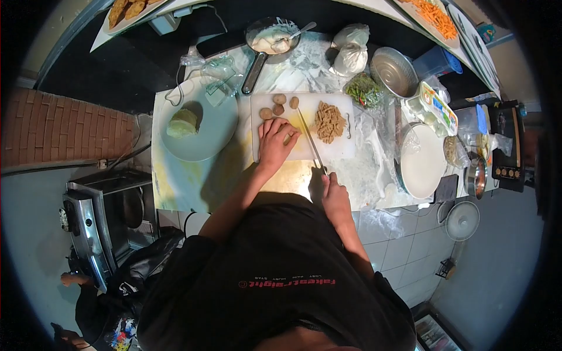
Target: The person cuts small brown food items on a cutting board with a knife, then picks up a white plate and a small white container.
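A white cutting board (304,149) lies in the middle of the table. Several round brown balls, perhaps meatballs (266,113), sit at its far left part. A heap of thin brown slices (329,123) covers its right side. My left hand (277,142) rests on the board just below the balls, fingers bent and drawn together; what they hold, if anything, is hidden. In my right hand (335,196), at the board's near edge, is a long knife (309,136). Its blade points away across the board, between my left fingers and the slices.
Left of the board, a large plate (175,149) carries a cabbage piece (183,123). Behind stands a pan (273,40) of white mixture. To the right are chopped greens (363,90), a metal bowl (394,71) and a white plate (422,161). Another person's hand (73,279) shows at lower left.
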`<state>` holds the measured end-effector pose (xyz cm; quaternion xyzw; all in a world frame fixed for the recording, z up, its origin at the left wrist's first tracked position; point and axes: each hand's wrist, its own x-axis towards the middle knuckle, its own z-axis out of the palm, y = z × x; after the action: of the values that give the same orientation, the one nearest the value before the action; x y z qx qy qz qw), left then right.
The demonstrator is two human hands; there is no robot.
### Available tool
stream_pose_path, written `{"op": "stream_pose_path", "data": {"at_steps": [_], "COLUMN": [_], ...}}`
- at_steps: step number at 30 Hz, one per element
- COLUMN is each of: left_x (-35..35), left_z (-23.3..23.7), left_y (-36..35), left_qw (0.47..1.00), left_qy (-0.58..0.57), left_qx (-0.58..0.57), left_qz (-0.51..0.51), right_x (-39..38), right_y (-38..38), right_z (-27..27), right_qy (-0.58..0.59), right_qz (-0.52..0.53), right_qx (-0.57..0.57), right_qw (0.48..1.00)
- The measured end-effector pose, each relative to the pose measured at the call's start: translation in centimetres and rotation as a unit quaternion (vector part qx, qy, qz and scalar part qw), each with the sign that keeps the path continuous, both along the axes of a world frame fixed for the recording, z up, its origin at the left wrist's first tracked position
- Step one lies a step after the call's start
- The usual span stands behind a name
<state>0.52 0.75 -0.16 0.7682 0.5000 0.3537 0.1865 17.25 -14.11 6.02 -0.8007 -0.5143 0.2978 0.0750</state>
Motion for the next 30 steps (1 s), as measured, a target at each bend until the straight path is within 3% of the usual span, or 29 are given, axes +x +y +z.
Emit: {"op": "stream_pose_path", "data": {"at_steps": [15, 27, 30], "left_x": [0.1, 0.1, 0.1], "left_z": [0.3, 0.0, 0.1], "left_y": [0.0, 0.1, 0.1], "left_qw": [1.000, 1.000, 1.000], "left_qy": [-0.003, -0.011, -0.007], "left_qx": [-0.001, 0.004, 0.003], "left_qz": [0.002, 0.001, 0.001], "right_x": [-0.6, -1.4, -1.1], "right_y": [0.5, 0.9, 0.9], "right_z": [0.8, 0.2, -0.3], "right_qy": [0.050, 0.015, -0.019], "right_qz": [-0.001, 0.005, 0.030], "right_qx": [-0.016, -0.046, -0.006], "right_qw": [0.999, 0.999, 0.999]}}
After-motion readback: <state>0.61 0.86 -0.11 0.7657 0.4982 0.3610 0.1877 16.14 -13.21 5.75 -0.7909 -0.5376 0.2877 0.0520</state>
